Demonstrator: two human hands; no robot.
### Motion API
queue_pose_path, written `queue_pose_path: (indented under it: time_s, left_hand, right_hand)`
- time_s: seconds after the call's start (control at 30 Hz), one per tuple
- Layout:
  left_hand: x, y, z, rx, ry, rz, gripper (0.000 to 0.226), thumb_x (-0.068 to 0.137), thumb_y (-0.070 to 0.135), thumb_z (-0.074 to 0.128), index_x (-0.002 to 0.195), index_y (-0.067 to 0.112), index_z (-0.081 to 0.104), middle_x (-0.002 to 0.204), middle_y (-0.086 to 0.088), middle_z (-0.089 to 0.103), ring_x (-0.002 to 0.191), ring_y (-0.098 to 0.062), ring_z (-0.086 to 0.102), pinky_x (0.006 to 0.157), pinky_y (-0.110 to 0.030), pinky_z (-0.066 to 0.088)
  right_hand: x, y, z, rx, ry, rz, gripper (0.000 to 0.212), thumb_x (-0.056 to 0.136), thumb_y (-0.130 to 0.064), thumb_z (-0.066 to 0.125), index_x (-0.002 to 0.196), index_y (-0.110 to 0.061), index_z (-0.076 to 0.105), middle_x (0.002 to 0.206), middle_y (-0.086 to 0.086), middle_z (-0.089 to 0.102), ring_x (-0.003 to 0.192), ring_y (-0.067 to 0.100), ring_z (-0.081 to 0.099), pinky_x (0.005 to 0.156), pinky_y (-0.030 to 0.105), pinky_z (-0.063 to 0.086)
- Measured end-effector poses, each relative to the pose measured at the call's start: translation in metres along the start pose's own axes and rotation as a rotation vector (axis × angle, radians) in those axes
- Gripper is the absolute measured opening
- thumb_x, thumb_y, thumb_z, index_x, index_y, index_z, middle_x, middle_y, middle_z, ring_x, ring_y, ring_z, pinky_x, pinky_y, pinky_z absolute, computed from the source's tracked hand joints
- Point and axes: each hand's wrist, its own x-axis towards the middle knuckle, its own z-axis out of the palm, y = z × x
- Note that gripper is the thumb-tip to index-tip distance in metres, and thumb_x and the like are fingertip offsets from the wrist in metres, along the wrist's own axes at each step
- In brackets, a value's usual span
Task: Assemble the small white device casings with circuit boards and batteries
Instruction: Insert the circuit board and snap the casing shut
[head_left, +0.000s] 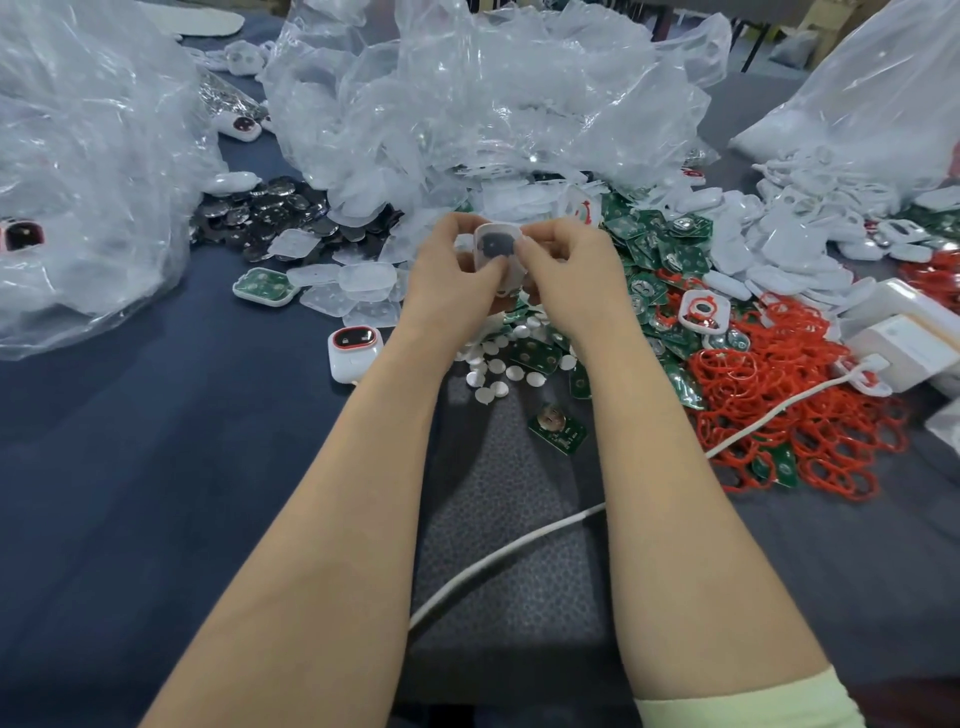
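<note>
White plastic casing (494, 244) pinched between left hand (451, 270) and right hand (563, 270), dark inner face toward the person, likely for seating parts; circuit boards (654, 270) heaped right.

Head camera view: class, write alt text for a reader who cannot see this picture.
A person's left hand and right hand pinch a small white casing with a dark round part inside, above a dark blue table. Around them lie piles of green circuit boards, red rings and crumpled clear plastic bags.
</note>
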Motion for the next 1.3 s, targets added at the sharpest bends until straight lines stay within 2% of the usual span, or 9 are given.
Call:
queue_pose_path:
  time_s: [0.1, 0.2, 0.3, 0.43, 0.53, 0.63, 0.8, 1.0, 1.3]
  left_hand:
    - [0.000, 0.000, -0.001, 0.003, 0.028, -0.006, 0.023, 0.092, 0.005, 0.058, 0.107, 0.021, 0.050, 0.103, -0.010, 0.069, 0.085, -0.017, 0.070, 0.065, -0.020, 0.056]
    - [0.002, 0.000, -0.003, 0.036, 0.051, -0.031, 0.025, 0.092, 0.008, 0.059, 0.109, 0.023, 0.049, 0.106, -0.008, 0.068, 0.088, -0.019, 0.070, 0.072, -0.026, 0.058]
    - [0.002, 0.001, -0.003, 0.017, 0.062, -0.043, 0.025, 0.092, 0.007, 0.060, 0.106, 0.025, 0.049, 0.109, -0.009, 0.067, 0.090, -0.021, 0.070, 0.069, -0.025, 0.057]
    - [0.002, 0.002, -0.002, -0.072, 0.047, -0.076, 0.030, 0.091, -0.001, 0.058, 0.113, 0.018, 0.050, 0.106, -0.009, 0.065, 0.088, -0.020, 0.070, 0.066, -0.022, 0.058]
    - [0.003, 0.002, -0.003, -0.139, 0.028, -0.105, 0.030, 0.092, -0.004, 0.056, 0.116, 0.014, 0.050, 0.104, -0.009, 0.063, 0.076, -0.015, 0.072, 0.063, -0.021, 0.057]
    - [0.005, 0.001, -0.003, -0.177, 0.025, -0.130, 0.028, 0.094, 0.000, 0.054, 0.119, 0.012, 0.052, 0.106, -0.011, 0.062, 0.074, -0.017, 0.072, 0.066, -0.026, 0.059]
    - [0.006, 0.003, -0.001, -0.267, 0.054, -0.163, 0.015, 0.101, 0.014, 0.044, 0.110, 0.012, 0.056, 0.103, -0.009, 0.062, 0.071, -0.022, 0.071, 0.070, -0.033, 0.061]
    - [0.006, 0.005, -0.002, -0.272, 0.062, -0.182, 0.024, 0.103, 0.023, 0.036, 0.103, 0.015, 0.058, 0.113, -0.017, 0.064, 0.088, -0.028, 0.067, 0.066, -0.029, 0.059]
    - [0.006, 0.006, -0.002, -0.256, 0.059, -0.173, 0.024, 0.102, 0.023, 0.039, 0.107, 0.014, 0.060, 0.102, -0.013, 0.068, 0.074, -0.020, 0.069, 0.062, -0.026, 0.057]
  right_hand:
    - [0.001, 0.002, -0.019, -0.027, 0.051, 0.037, 0.022, 0.096, -0.021, 0.053, 0.111, -0.013, 0.068, 0.081, -0.010, 0.063, 0.069, 0.004, 0.057, 0.066, 0.014, 0.049]
    - [0.003, 0.019, -0.051, -0.341, 0.284, 0.131, 0.023, 0.091, -0.021, 0.059, 0.110, -0.013, 0.069, 0.106, -0.001, 0.070, 0.090, 0.010, 0.062, 0.083, 0.019, 0.046]
    - [0.001, 0.028, -0.062, -0.559, 0.121, 0.317, 0.032, 0.084, -0.030, 0.069, 0.111, -0.014, 0.065, 0.110, 0.007, 0.067, 0.103, 0.026, 0.062, 0.098, 0.039, 0.045]
    - [0.001, 0.025, -0.058, -0.640, 0.000, 0.345, 0.027, 0.082, -0.028, 0.073, 0.099, -0.010, 0.062, 0.103, 0.012, 0.067, 0.099, 0.033, 0.062, 0.095, 0.042, 0.046]
    - [0.000, 0.025, -0.059, -0.504, 0.089, 0.280, 0.026, 0.081, -0.022, 0.073, 0.104, -0.011, 0.067, 0.102, 0.008, 0.066, 0.093, 0.026, 0.062, 0.084, 0.035, 0.049]
    - [-0.002, 0.019, -0.054, -0.130, 0.185, 0.151, 0.012, 0.085, -0.018, 0.070, 0.096, -0.012, 0.069, 0.085, 0.002, 0.067, 0.077, 0.017, 0.064, 0.080, 0.035, 0.054]
    - [-0.001, 0.000, -0.035, 0.496, 0.007, 0.136, 0.011, 0.091, -0.002, 0.059, 0.092, -0.012, 0.065, 0.072, 0.001, 0.071, 0.062, 0.009, 0.069, 0.061, 0.018, 0.055]
    - [0.000, -0.001, -0.023, 0.420, -0.017, 0.072, 0.018, 0.090, -0.006, 0.062, 0.097, -0.023, 0.063, 0.070, -0.007, 0.069, 0.055, 0.004, 0.062, 0.055, 0.017, 0.049]
    - [0.001, 0.000, -0.024, 0.423, -0.124, 0.074, 0.024, 0.096, -0.001, 0.050, 0.116, -0.013, 0.058, 0.090, 0.006, 0.058, 0.063, 0.008, 0.068, 0.062, 0.017, 0.053]
